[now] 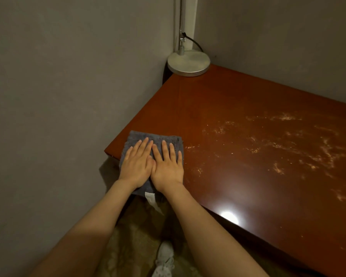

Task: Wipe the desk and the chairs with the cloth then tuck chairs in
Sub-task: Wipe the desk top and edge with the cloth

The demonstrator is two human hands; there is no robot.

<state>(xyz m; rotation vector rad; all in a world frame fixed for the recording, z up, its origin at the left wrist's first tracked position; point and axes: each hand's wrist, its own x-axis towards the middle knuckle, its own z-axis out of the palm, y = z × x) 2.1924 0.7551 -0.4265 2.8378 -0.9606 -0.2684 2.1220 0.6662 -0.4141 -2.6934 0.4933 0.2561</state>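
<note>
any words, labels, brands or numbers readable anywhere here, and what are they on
No text can be read in this view.
White fabric tag hanging from the folded grey cloth: too small and blurred to show any print.
Round silver metal lamp base: no marking visible.
Reddish-brown wooden desk: only pale dusty streaks, no lettering.

No legible text; white tag (149, 197) on cloth (135, 137) too blurred to read.
</note>
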